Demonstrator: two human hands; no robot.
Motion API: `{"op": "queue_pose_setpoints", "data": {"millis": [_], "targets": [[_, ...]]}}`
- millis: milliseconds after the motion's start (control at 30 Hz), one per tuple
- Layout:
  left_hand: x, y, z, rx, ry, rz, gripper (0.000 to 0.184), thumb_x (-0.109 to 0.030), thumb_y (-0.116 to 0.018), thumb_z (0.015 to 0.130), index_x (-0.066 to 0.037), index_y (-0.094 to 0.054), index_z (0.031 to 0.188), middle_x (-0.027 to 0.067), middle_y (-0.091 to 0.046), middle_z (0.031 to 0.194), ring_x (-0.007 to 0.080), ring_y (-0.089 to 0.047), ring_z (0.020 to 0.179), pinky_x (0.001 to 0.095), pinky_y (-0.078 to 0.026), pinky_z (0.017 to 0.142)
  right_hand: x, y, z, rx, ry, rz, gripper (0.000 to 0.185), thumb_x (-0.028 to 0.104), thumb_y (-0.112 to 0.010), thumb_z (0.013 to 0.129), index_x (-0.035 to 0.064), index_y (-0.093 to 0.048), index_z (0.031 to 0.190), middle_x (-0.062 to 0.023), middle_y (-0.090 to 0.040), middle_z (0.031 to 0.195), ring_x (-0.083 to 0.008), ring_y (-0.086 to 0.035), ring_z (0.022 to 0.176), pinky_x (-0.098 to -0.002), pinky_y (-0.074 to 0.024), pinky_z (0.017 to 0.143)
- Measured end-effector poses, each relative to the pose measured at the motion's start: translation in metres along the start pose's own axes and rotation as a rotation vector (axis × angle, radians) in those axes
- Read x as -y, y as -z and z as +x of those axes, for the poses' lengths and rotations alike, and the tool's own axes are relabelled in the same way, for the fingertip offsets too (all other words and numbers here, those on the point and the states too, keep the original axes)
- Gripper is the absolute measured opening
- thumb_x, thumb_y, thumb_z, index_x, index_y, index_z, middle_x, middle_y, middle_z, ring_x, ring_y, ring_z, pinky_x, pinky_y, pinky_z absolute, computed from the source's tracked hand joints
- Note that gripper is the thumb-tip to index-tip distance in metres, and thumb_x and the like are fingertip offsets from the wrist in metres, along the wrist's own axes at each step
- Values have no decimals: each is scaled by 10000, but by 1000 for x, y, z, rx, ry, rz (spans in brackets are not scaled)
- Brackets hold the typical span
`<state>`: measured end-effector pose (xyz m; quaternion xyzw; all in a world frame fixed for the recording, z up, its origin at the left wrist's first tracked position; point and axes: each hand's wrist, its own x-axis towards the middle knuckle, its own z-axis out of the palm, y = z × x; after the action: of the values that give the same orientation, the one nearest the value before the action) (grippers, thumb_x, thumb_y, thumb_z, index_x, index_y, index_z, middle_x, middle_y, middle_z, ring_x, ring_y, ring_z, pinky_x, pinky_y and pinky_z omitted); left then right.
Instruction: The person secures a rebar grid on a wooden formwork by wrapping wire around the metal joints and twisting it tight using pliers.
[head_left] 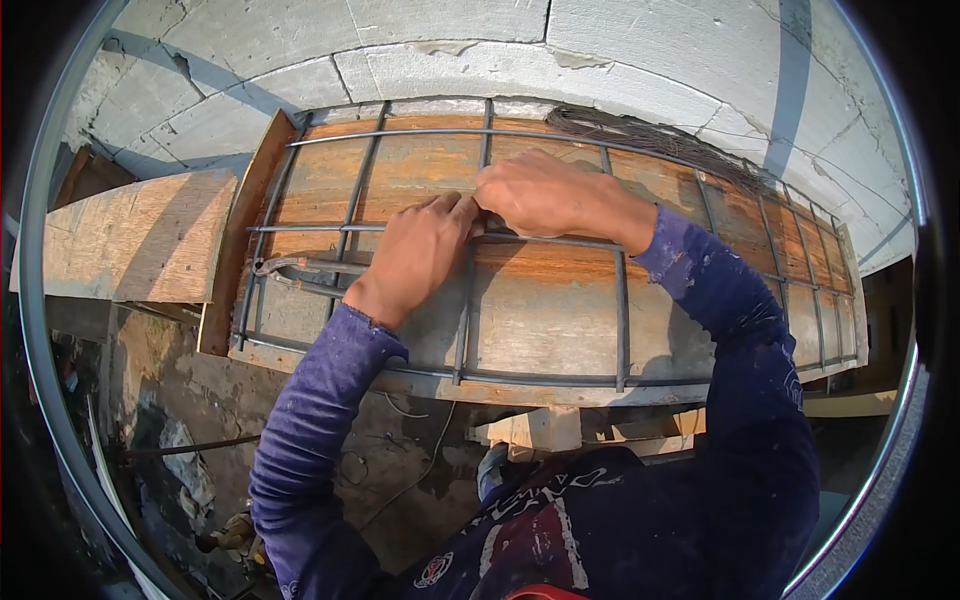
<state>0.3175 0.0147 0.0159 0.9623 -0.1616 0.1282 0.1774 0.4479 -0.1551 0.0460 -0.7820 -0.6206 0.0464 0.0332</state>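
Left hand and right hand meet with fingers curled inward at a bar crossing; I cannot tell whether they are closed on anything. Beside the left wrist, pincers rest on the grid of steel bars, which lies within wooden formwork. Beyond, a bundle of thin wire lies along the far edge, near a pale block wall.

A person wears a navy long-sleeved shirt, its purplish left sleeve gathered in folds behind the left hand, its pale-flecked right sleeve behind the right hand; white lettering and a round emblem mark the front below both hands.
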Motion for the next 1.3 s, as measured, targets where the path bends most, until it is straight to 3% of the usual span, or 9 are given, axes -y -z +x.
{"op": "queue_pose_setpoints", "data": {"millis": [167, 333, 400, 533, 800, 1067, 1133, 1200, 1300], "targets": [[10, 25, -2, 79, 0, -376, 229, -134, -712, 911, -7, -741, 1099, 177, -701, 975, 362, -675, 884, 435, -517, 794, -14, -3, 4, 29, 46, 73, 126, 88, -688, 878, -27, -679, 826, -196, -673, 833, -401, -671, 790, -510, -499, 682], [30, 14, 6, 104, -14, -345, 189, -61, -747, 871, -24, -765, 1055, 130, -728, 988, 302, -697, 918, 396, -533, 827, -12, 3, 8, 10, 101, 131, 243, 179, -738, 911, -36, -673, 817, -223, -680, 798, -405, -670, 743, -516, -478, 661], [35, 10, 10, 83, -26, -401, 191, -33, -762, 850, -27, -772, 1040, 115, -737, 986, 282, -705, 927, 381, -539, 839, -5, 13, 9, 231, -77, 125, 277, 248, -700, 949, -29, -694, 948, -145, -654, 905, -363, -659, 924, -506, -493, 794], [41, 5, 16, 126, -48, -575, 183, -20, -767, 842, -30, -774, 1025, 108, -757, 974, 252, -719, 912, 364, -552, 836, -4, 15, 6, 253, -70, 103, 268, 238, -697, 951, -31, -700, 951, -147, -653, 927, -352, -661, 923, -498, -497, 787], [41, 4, 14, 236, 235, -766, 113, -67, -770, 882, -8, -749, 976, 75, -762, 940, 144, -690, 867, 328, -537, 832, 4, 19, 6, 34, 77, -100, 186, 165, -720, 867, 8, -719, 767, -163, -607, 594, -339, -598, 548, -479, -472, 540], [51, -15, 22, 130, 228, -612, 214, -170, -810, 804, 21, -736, 864, 120, -687, 693, 186, -579, 626, 371, -485, 653, 32, 27, 10, -4, 166, -372, 198, 149, -651, 862, -4, -722, 759, -166, -652, 652, -312, -672, 619, -455, -527, 568], [45, -12, 19, 75, 203, -606, 233, -159, -813, 787, 43, -723, 859, 178, -699, 719, 254, -645, 640, 393, -507, 664, 39, 33, 11, 15, 205, -403, 197, 145, -647, 865, -6, -723, 763, -167, -666, 673, -311, -685, 644, -451, -538, 584], [41, -7, 14, 66, 191, -426, 231, -96, -773, 766, 63, -727, 929, 260, -739, 901, 401, -724, 886, 418, -539, 824, 45, 38, 16, 75, 299, -414, 193, 145, -645, 864, -3, -723, 768, -166, -682, 727, -299, -697, 729, -441, -547, 658], [48, -17, 11, 41, 258, -374, 219, -99, -764, 753, 39, -707, 913, 279, -712, 938, 483, -654, 970, 463, -539, 839, 49, 42, 28, 61, 377, -426, 170, 159, -646, 873, 35, -734, 795, -118, -697, 795, -273, -690, 807, -419, -538, 717]]}}
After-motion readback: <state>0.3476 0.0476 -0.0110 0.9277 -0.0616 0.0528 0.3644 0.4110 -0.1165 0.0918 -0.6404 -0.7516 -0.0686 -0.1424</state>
